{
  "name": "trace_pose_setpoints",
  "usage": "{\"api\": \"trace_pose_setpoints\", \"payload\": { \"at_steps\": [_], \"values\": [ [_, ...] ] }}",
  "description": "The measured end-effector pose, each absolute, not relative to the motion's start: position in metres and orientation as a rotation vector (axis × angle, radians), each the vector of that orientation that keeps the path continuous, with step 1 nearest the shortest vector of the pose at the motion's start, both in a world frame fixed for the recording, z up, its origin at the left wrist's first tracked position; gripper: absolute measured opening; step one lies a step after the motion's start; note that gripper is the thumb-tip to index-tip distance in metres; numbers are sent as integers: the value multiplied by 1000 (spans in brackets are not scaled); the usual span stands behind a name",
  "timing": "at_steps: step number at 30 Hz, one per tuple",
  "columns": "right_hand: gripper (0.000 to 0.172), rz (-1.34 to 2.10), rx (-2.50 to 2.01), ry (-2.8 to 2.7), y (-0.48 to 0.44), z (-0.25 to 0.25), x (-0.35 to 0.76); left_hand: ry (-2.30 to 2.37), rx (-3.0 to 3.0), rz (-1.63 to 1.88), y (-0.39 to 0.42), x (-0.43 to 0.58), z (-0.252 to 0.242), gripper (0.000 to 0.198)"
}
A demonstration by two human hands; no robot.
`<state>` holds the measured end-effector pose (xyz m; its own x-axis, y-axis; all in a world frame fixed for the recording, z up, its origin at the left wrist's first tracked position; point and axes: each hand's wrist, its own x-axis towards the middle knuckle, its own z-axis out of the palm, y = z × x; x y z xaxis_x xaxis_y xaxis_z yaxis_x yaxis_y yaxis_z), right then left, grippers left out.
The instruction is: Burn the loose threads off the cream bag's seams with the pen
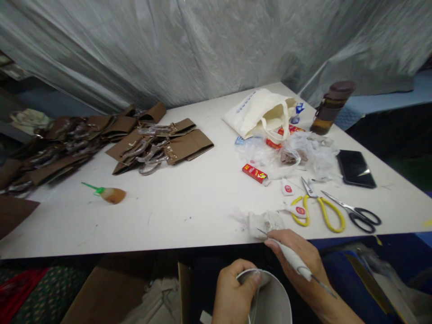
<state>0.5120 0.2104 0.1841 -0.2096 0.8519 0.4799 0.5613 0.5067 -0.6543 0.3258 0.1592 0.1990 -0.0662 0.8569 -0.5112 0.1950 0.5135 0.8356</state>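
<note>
My left hand [232, 292] is closed on the rim of a light grey, open-topped bag piece [275, 294], its thumb inside the opening. The piece is below the table's front edge, and its lower part is out of view. In my right hand [300, 256] is a white-handled awl [293, 260], with thin metal showing at both ends. Its front tip points left, over or against a crumpled white wad [266, 222] at the table edge; I cannot tell whether they touch. Yellow-handled scissors [319, 207] and black-handled scissors [356, 213] lie beyond that hand.
Brown bag pieces [189, 146] with clear-wrapped handles are piled at left on the white table [162, 216]. A green-tipped glue bottle [113, 195] lies before them. Further right are a cream tote bag [249, 112], plastic wrap, a red box [255, 174], a phone [356, 167] and a drink bottle [332, 108].
</note>
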Motion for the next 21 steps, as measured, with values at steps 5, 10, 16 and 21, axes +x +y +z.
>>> {"api": "trace_pose_setpoints", "payload": {
  "at_steps": [5, 10, 16, 21],
  "values": [
    [16, 388, -1136, -1886, 212, 185, 511, 1568, 913, 681, 159, 325, 200, 19],
    [18, 586, -1209, -1742, 211, 181, 517, 1594, 911, 667, 158, 327, 199, 17],
    [35, 1136, -1191, -1427, 201, 186, 527, 1601, 921, 585, 160, 331, 213, 13],
    [46, 1449, -1149, -1369, 190, 192, 527, 1592, 978, 562, 157, 335, 212, 9]
  ]
}}
